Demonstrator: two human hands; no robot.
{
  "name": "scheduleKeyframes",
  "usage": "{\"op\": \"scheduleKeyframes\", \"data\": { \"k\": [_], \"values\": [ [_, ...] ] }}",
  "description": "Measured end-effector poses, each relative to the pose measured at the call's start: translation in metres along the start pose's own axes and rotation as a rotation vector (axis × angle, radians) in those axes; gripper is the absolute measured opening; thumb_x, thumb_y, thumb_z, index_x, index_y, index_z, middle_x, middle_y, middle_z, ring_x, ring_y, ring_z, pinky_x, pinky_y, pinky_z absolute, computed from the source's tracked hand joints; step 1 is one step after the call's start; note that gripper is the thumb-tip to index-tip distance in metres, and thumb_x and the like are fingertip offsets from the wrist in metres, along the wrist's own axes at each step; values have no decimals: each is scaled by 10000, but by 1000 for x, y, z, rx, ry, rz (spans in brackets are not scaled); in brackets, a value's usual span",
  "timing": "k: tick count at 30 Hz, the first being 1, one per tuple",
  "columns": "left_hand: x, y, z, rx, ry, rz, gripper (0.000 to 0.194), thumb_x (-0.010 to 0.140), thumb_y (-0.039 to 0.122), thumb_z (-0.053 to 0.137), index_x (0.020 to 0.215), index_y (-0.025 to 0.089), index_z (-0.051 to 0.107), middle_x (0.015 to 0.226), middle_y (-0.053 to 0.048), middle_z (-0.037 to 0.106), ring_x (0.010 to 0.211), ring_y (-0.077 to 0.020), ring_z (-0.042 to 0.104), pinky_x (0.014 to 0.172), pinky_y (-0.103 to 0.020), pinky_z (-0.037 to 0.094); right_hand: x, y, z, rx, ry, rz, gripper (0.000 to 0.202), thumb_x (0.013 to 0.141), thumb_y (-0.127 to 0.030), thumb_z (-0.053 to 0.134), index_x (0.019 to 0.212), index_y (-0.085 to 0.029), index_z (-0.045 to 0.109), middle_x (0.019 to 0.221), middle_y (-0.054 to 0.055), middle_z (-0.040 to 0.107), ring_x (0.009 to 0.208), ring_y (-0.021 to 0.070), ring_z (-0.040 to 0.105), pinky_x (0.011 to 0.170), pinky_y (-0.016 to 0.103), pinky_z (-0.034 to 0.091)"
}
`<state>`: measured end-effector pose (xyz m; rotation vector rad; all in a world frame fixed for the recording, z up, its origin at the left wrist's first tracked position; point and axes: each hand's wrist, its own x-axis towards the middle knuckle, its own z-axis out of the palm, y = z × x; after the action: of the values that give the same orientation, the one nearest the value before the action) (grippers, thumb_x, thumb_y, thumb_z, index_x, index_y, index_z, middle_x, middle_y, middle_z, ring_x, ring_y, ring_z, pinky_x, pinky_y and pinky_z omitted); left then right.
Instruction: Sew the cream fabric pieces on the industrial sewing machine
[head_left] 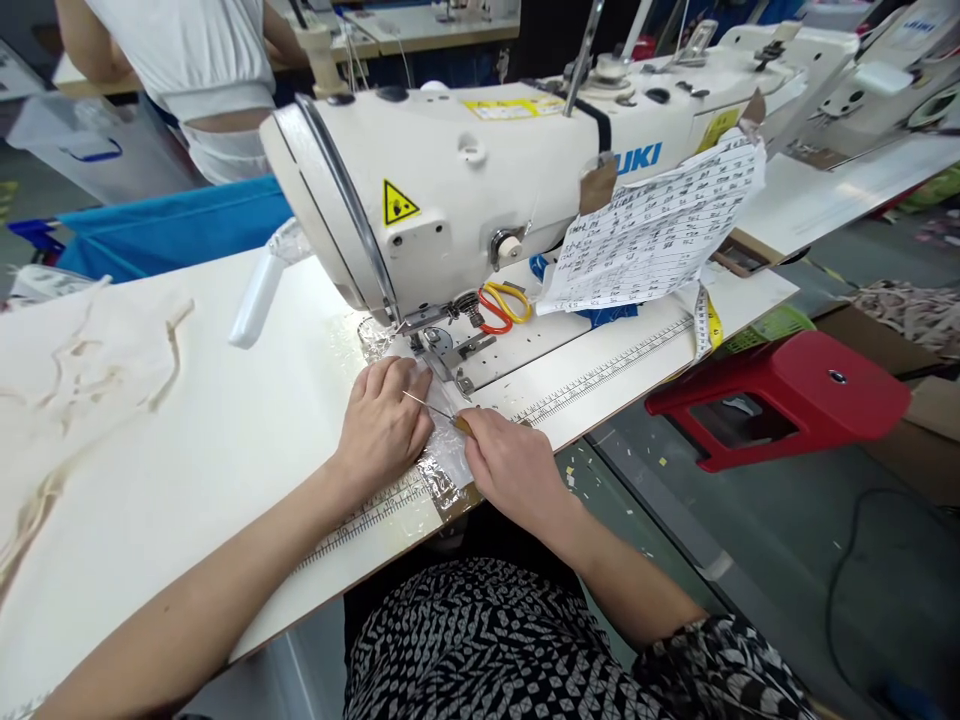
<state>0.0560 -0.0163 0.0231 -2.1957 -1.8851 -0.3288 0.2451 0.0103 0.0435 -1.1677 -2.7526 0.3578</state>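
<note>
A white sewing machine (450, 180) stands over the table. Just in front of its needle area, my left hand (384, 415) presses down on a thin white cloth (444, 440), its fingers curled together. My right hand (510, 465) is closed round the yellowish handle (463, 427) of a thin pointed metal tool (429, 404), whose tip reaches towards the fingers of my left hand. Clear, shiny plastic (442, 480) lies around the cloth at the table's front edge.
Scissors with red and yellow handles (504, 306) lie beside the machine. Written paper sheets (652, 235) hang on its right. Pale fabric pieces (82, 370) are at the left. A red stool (780, 400) stands at the right. Another person (202, 60) is behind the blue cloth (172, 230).
</note>
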Motion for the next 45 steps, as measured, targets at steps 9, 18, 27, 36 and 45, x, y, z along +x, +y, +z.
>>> {"op": "scheduleKeyframes", "data": {
  "k": [9,18,27,36,45],
  "values": [
    [8,-22,1,17,-19,19,419,963,197,339,1302,164,583,1299,-149,592,1229,-310,504,1110,-543,381,10,-6,2,136,6,29,203,977,-102,473,1151,-125,574,986,73,715,829,212,674,635,287,445],
    [1,2,-7,-37,-29,85,416,983,256,358,1280,73,585,1342,-166,595,1317,-310,478,1117,-493,397,-10,-4,5,175,64,17,183,958,-84,461,1084,-124,588,886,47,694,745,188,648,575,278,399],
    [1,2,-2,-6,-49,61,456,981,273,336,1329,69,549,1382,-170,565,1337,-312,471,1170,-516,329,-41,16,2,203,176,-16,198,957,-129,437,1050,-157,609,881,35,710,678,187,654,544,289,368],
    [-2,12,-5,-64,-67,20,461,975,314,367,1353,119,545,1372,-163,570,1338,-319,466,1180,-551,307,-58,40,3,277,219,30,212,981,-200,383,1018,-184,591,820,30,692,629,192,631,575,288,392],
    [-3,10,-3,-30,-81,41,463,946,230,351,1337,77,545,1383,-180,558,1329,-321,475,1170,-541,312,-58,45,3,299,192,82,224,984,-228,382,1021,-180,597,710,0,627,544,177,560,540,278,366]
  ]
}}
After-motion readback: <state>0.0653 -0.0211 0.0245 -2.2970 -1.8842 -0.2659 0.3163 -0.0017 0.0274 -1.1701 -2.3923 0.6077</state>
